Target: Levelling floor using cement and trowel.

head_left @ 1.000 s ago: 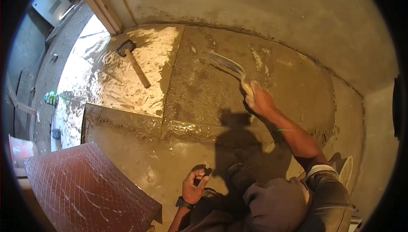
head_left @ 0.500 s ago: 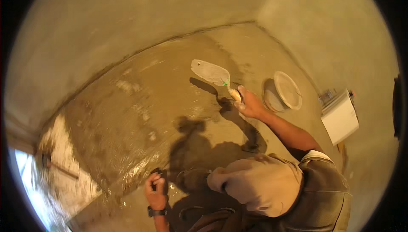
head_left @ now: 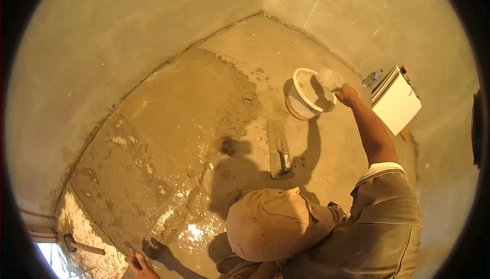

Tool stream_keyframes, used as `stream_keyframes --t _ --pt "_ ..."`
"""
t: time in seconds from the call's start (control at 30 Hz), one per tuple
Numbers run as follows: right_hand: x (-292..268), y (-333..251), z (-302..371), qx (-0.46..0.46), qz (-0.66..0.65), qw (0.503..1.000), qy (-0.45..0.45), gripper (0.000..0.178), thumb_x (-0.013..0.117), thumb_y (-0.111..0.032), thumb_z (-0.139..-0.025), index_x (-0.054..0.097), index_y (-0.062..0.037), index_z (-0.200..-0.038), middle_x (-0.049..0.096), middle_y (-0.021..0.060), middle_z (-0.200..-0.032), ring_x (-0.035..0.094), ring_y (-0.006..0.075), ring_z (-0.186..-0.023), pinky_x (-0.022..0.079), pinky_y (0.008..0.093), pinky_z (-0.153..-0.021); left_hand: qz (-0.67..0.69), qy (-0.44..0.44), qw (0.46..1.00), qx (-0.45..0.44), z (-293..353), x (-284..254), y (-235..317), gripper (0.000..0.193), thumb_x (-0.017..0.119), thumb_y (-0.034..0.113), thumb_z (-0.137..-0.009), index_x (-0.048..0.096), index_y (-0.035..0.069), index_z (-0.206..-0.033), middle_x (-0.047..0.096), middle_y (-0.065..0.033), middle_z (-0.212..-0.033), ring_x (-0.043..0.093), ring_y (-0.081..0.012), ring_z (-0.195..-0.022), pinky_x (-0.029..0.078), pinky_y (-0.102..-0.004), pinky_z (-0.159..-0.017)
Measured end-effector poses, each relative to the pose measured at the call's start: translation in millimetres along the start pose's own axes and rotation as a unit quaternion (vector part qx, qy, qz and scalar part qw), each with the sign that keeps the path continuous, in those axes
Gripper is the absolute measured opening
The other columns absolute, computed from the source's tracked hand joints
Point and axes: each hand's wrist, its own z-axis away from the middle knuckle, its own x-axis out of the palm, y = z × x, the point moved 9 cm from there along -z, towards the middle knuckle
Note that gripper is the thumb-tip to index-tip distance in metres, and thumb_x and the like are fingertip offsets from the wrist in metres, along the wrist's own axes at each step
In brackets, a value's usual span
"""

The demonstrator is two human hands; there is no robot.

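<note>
My right hand [head_left: 347,95] grips a trowel by its handle, mostly hidden in my fist. The pale trowel blade [head_left: 331,79], blurred by motion, is over the right rim of a white bucket [head_left: 300,106]. Greyish material shows inside the bucket, with a dark shadow across it. At the lower left edge, my left hand [head_left: 140,267] is partly cut off by the frame. Its fingers are loosely bent and apart, with nothing visible in them, beside the edge of the wet mortar [head_left: 153,177]. A rectangular finishing trowel [head_left: 278,149] lies on the floor below the bucket.
At the right wall stand pale flat boards [head_left: 398,104] and a clear bottle [head_left: 372,79]. A hammer [head_left: 87,247] lies on a rough whitish patch at lower left. Walls meet in the far corner. A capped head [head_left: 270,223] and shoulder fill the lower middle.
My right hand has carried the trowel from above the mortar to the bucket on the right. My left hand has gone down and left. The view has shifted, and the finishing trowel now shows.
</note>
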Motion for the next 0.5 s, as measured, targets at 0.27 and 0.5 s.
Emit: stream_keyframes --t 0.27,0.5 --pt "137 36 -187 -0.115 -0.02 0.991 -0.072 0.025 0.058 -0.016 -0.076 0.067 0.0062 -0.068 0.064 0.0217 -0.062 0.066 0.0316 -0.055 0.052 0.0411 -0.051 0.062 -0.011 0.998 0.014 16 75 20 0.043 0.064 0.035 -0.095 0.061 -0.004 -0.112 0.068 -0.0151 -0.102 0.064 -0.027 -0.088 0.051 -0.0375 -0.078" --pt "147 28 -206 0.124 -0.234 0.918 -0.296 0.029 0.068 -0.03 -0.085 0.069 -0.0026 -0.076 0.061 0.0077 -0.059 0.058 0.0182 -0.048 0.046 0.0347 -0.043 -0.076 -0.173 0.982 0.031 -32 151 156 0.053 0.065 0.036 -0.094 0.057 -0.003 -0.129 0.063 -0.0199 -0.125 0.061 -0.03 -0.112 0.047 -0.0394 -0.095"
